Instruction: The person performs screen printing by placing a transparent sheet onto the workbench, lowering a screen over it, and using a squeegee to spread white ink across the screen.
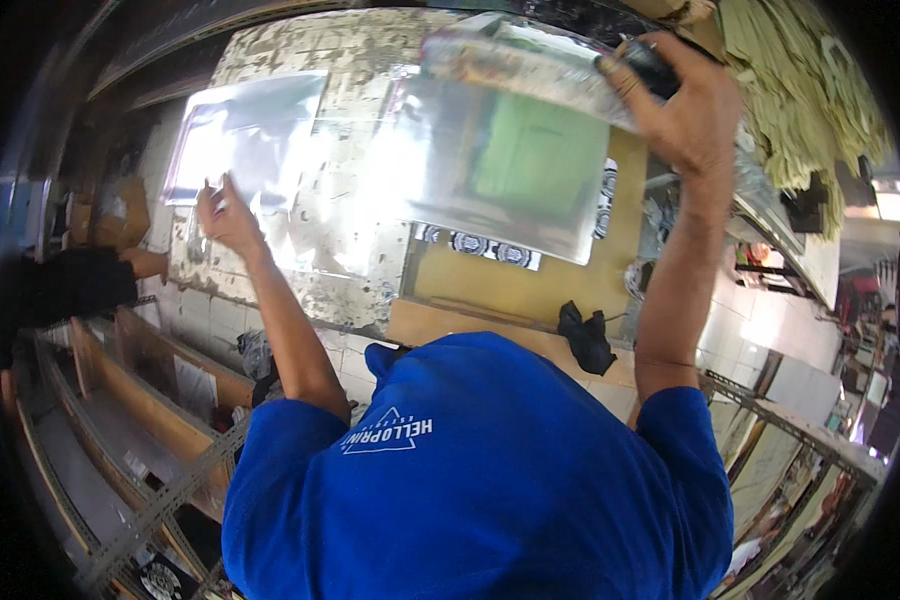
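My left hand [232,218] is at the near edge of a shiny clear plastic sheet [255,125] on the left of the worktable. Its thumb and a finger point up, with a gap between the tips. Glare hides whether they touch the sheet. My right hand [692,112], raised at the far right, is closed around a black rounded thing [650,68]. A pale, smudged long bar [545,75], blurred, runs leftward from it. Below the bar lies another clear sheet [450,150] with a green area [540,150] showing through. Black-and-white printed strips [495,250] stick out beneath it.
The worktable [360,45] has a worn, speckled white top. Right of it lie a yellow board [470,285] and a crumpled black cloth [587,338]. Pale yellow-green cloths [795,80] hang at the far right. Wooden shelves [150,400] stand at left, near another person's dark sleeve [80,285].
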Demonstrator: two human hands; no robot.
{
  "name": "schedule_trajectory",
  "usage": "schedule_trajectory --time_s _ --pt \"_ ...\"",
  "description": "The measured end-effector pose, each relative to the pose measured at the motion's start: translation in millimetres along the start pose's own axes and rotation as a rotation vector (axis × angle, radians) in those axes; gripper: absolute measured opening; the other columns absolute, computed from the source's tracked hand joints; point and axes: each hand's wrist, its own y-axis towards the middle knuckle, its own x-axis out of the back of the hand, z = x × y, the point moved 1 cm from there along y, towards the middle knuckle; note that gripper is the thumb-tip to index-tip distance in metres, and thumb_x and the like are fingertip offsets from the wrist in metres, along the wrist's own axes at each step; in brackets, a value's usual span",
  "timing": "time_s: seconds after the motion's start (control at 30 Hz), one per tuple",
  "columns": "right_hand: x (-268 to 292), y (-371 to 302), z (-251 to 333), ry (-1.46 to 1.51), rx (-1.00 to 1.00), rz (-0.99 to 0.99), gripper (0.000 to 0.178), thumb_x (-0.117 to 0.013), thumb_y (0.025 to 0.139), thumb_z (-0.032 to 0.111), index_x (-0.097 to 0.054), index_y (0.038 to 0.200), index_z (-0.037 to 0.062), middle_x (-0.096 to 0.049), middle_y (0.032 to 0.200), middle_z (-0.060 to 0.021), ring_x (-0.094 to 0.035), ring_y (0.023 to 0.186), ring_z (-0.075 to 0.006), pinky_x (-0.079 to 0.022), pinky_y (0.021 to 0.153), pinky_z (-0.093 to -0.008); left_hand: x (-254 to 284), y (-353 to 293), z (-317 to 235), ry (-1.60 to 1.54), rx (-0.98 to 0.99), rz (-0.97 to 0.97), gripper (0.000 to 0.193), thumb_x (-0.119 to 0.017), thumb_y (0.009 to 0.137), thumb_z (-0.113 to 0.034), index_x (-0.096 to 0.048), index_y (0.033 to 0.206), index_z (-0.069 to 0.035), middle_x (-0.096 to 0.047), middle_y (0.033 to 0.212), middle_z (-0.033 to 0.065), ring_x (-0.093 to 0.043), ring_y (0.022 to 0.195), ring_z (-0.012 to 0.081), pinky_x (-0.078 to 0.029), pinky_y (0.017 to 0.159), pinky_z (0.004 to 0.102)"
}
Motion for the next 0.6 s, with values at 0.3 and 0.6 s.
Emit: schedule_trajectory --time_s 0.3,0.6 --pt "-49 -127 24 0.202 -0.076 0.053 0.03 -0.079 0.079 0.019 -0.075 0.107 0.0083 -0.071 0.091 -0.0133 -0.066 0.084 -0.032 -0.051 0.071 -0.0413 -29 -228 -160 -0.992 0.5 0.947 0.104 -0.083 0.071 0.006 -0.027 0.158 0.002 -0.059 0.127 0.014 -0.064 0.105 0.0194 -0.055 0.08 0.0287" --pt "-122 -175 0 0.279 -0.34 0.585 0.049 -0.078 0.081 0.014 -0.07 0.129 0.0155 -0.07 0.092 -0.0177 -0.067 0.083 -0.0331 -0.05 0.077 -0.0419 -19 -258 -81 -0.094 -0.217 0.804 0.073 -0.095 0.06 -0.023 -0.068 0.123 0.002 -0.057 0.134 0.0144 -0.049 0.123 0.0323 -0.04 0.105 0.0466"
